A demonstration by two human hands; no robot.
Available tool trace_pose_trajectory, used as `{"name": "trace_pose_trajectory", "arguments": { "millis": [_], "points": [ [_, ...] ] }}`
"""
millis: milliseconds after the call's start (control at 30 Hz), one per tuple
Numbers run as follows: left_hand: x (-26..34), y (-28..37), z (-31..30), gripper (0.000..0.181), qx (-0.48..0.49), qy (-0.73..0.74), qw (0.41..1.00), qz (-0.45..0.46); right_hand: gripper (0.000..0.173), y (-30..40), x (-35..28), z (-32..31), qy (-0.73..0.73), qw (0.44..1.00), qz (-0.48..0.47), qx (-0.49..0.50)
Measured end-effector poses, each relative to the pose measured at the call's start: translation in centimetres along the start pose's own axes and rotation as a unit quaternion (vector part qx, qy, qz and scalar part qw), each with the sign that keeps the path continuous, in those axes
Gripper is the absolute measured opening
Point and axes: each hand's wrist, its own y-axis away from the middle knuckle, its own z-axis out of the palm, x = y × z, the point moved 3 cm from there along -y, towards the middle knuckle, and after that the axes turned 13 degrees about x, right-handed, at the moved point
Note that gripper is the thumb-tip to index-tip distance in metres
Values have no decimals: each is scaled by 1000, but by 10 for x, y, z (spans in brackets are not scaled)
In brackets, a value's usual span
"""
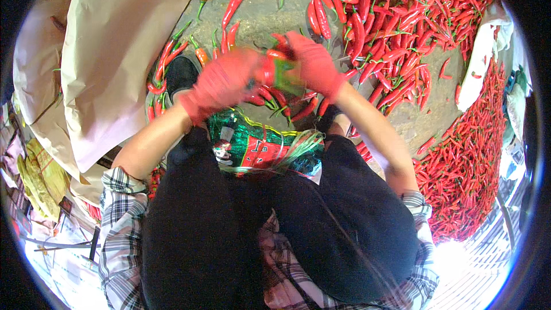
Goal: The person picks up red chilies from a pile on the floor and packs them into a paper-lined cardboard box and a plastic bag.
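My left hand (230,78), in a red glove and blurred, is raised above the floor before my knees, beside a bunch of red chili peppers (270,69). On the other side of the bunch, my right hand (313,63), also in a red glove, is at its blurred green stems. How firmly either hand grips cannot be told. Below both hands more red chilies (282,102) lie on the floor. A shiny green plastic packet (241,137) with a red panel and writing rests between my thighs, and a bundle of pale green strips (301,148) lies across it.
A large heap of red chilies (400,26) spreads over the concrete floor (262,10) at the upper right. Another dense heap (465,181) is at the right, beside a white sack (478,69). Big tan paper sheets or sacks (116,51) stand at the left. A yellow sack (43,176) lies farther left.
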Motion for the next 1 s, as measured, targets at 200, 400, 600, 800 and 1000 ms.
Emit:
{"name": "trace_pose_trajectory", "arguments": {
  "millis": [200, 400, 600, 800, 1000],
  "points": [
    [-98, -79, -48, 46, 245, -237, 926, -160, 52, -39, 52, -53, 176, 977, 111, 56],
    [-148, -65, -36, 46, 164, -75, 950, -256, 61, -38, 61, -51, 139, 988, 73, 2],
    [-57, -14, -43, 40, 147, 156, 924, -316, 33, 47, 14, -26, 126, 981, -63, -133],
    [21, 20, 57, 49, -275, -62, 953, 110, 19, 46, 18, 3, 202, 970, -122, -64],
    [-3, 39, 55, 43, -149, -136, 938, 283, 32, 42, 34, -46, 119, 982, -132, -60]
  ]
}}
